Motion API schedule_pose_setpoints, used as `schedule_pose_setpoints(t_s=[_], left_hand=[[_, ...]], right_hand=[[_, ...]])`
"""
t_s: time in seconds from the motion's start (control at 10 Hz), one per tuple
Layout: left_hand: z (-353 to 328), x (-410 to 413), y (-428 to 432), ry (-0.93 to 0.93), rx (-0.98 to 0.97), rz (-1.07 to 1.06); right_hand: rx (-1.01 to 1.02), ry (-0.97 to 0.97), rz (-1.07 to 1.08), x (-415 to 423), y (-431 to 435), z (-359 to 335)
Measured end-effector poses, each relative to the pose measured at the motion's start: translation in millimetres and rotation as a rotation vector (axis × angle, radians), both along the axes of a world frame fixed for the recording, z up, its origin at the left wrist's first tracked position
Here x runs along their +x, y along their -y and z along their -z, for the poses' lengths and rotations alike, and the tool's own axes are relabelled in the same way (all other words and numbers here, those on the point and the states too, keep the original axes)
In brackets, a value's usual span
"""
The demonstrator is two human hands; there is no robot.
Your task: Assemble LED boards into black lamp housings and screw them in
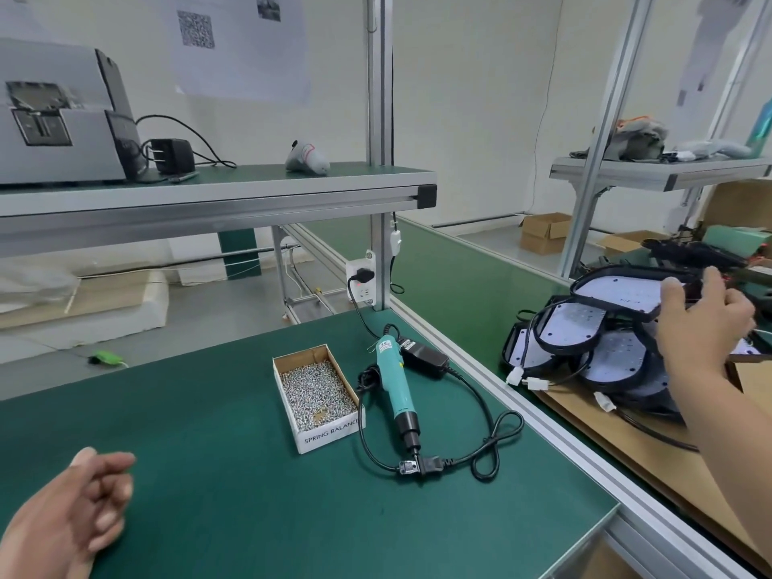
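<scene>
My right hand (702,323) reaches to the far right and grips the near edge of a black lamp housing (626,292) with a white LED board inside, held above a pile of similar housings (585,348) with black cables and white connectors. My left hand (79,511) hovers over the green table (188,432) at the lower left, fingers loosely curled, holding nothing. A teal electric screwdriver (394,386) lies on the table, tip toward me. Next to it stands a small cardboard box of screws (315,390).
The screwdriver's black power adapter (424,357) and looped cable (488,445) lie right of the box. An aluminium rail (543,420) separates the table from the side bench. An upper shelf (217,190) carries a grey machine. A wall socket (363,277) sits on the post.
</scene>
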State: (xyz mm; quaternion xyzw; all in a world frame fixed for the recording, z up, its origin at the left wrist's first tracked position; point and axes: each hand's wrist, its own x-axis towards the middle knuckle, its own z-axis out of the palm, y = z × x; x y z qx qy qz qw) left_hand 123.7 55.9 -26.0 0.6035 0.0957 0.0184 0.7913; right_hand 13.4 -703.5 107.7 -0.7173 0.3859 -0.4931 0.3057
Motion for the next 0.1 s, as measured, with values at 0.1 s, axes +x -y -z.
schedule_pose_setpoints(t_s=[0.1], left_hand=[[7.3, 5.7, -0.3, 0.033, -0.009, -0.027]], right_hand=[[-0.046, -0.020, -0.011, -2.1, -10.7, -2.5]])
